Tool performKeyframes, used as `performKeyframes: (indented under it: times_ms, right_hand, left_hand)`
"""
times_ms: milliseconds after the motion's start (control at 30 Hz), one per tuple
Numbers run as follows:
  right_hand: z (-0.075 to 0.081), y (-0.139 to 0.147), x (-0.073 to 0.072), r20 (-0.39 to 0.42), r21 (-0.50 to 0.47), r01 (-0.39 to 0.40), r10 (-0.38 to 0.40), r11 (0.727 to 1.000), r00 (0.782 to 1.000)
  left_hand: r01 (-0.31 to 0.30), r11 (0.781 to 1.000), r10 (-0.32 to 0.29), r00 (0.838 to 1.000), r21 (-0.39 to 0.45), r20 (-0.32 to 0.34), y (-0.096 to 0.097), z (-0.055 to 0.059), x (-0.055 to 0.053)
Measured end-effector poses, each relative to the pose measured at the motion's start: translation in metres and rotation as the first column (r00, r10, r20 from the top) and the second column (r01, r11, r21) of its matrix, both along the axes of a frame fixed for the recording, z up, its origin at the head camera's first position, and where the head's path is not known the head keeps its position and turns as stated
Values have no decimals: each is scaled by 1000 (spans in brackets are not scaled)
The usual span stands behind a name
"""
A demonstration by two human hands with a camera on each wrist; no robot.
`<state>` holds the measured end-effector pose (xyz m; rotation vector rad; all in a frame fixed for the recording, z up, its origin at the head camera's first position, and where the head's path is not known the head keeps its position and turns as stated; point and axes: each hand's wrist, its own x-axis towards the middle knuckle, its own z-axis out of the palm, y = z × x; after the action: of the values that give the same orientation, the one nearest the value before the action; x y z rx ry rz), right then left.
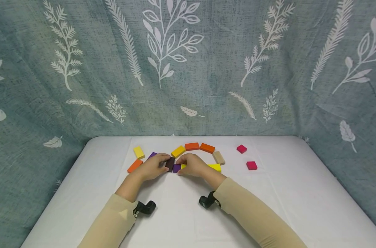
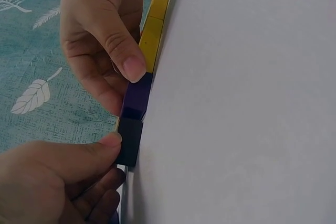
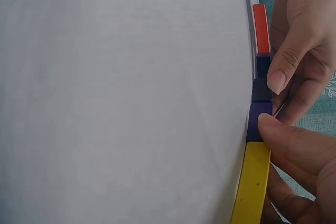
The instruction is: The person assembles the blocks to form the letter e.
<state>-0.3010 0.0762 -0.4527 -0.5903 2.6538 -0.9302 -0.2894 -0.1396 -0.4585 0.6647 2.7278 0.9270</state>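
You face a blue-green, white-leaf-patterned fabric backdrop (image 1: 219, 75) (slightly rippled, wrapping both sides); against it stands your white-covered table (image 1: 299, 193), its far corners rounded, under soft light.

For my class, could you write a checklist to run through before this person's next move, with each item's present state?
1. Left hand grips the dark block: ok.
2. Right hand pinches the near purple block: ok.
3. Dark block pressed tight against the near purple block: cannot tell; they look very close.
4. Red blocks joined to the others: not ok, both lie apart on the right.
5. Sleeves off the visible blocks: ok.
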Motion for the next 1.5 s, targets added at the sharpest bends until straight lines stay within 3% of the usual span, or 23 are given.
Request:
performKeyframes:
  times_ms: [733,900,1000,1133,1300,1500]
  right_hand:
    - [0,2,-2,10,5,12,-12,1000,1000]
    - [2,2,-2,11,0,10,-10,1000,1000]
    - [2,2,-1,11,-1,9,-9,1000,1000]
    - [2,3,-1,13,0,4,-4,1000,1000]
    - [2,3,-1,24,-9,15,-15,1000,1000]
    - [2,3,-1,28,-10,22,-21,1000,999]
  left_hand:
    - [-6,1000,6,1000,-5,-10,-1,0,1]
    - [9,999,-9,1000,37,-13,-3,0,1]
    - [-25,995,26,1000,101,-8,-7,1,1]
    - [-126,980,132,991,155,-23,-16,4,0]
    - [-193,978,199,975,75,-100,-26,6,-4]
    - [-193,979,185,976,-59,-115,-28,4,-9]
